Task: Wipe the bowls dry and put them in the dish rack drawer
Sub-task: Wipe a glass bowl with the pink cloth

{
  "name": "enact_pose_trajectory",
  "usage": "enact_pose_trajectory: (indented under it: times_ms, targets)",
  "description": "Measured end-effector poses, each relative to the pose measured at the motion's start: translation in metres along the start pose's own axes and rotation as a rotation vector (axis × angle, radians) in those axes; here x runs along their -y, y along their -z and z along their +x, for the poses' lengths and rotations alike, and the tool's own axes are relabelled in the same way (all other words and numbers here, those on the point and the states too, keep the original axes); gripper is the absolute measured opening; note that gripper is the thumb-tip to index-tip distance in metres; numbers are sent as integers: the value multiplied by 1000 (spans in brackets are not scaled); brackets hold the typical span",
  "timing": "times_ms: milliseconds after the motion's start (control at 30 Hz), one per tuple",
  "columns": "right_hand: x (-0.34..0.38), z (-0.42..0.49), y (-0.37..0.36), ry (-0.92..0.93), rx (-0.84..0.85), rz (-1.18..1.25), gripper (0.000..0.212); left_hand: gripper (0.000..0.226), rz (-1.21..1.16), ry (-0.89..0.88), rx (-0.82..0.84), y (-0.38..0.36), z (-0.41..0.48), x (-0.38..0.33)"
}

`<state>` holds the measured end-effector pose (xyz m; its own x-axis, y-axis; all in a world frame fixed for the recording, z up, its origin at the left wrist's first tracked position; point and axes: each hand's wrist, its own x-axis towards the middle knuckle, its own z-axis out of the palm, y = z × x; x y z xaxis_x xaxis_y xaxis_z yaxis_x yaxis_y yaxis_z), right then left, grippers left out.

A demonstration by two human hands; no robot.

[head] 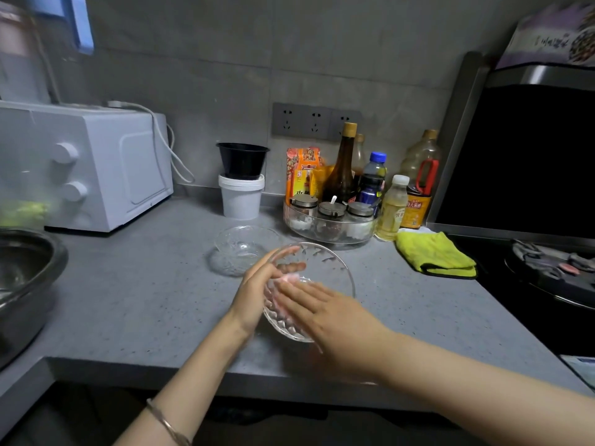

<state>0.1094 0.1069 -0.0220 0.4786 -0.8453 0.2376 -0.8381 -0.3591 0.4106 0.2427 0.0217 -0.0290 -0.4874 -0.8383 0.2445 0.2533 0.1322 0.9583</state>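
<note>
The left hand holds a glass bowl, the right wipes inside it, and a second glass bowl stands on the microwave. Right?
No. The head view shows the second glass bowl on the counter, right of the microwave. The left hand holds the first glass bowl; the right hand wipes inside.

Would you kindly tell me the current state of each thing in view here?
held glass bowl: tilted, gripped by left hand.
pink cloth: pressed inside it under right hand.
second glass bowl: upright on counter.
yellow cloth: folded, lying untouched.
black bowl: upright atop white tub.
</note>
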Motion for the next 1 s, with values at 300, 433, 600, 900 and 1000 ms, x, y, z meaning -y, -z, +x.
enact_pose_trajectory:
  times_ms: [300,433,600,900,1000]
  targets:
    - [14,3,-8,-50,-207,67,36,43,-35,-5,-133,-1,-2,2]
    - [-1,8,-4,-131,-128,54,79,48,-40,-17,-104,-6,-4,0]
    - [7,10,9,-253,-33,46,58,43,-92,-14,-180,-6,0,0]
    - [-20,-3,41,-340,-12,1020,20,38,-82,48,32,-1,-5,-5]
    - [-36,-9,56,-392,29,1340,24,50,8,-23,59,2,-7,-5]
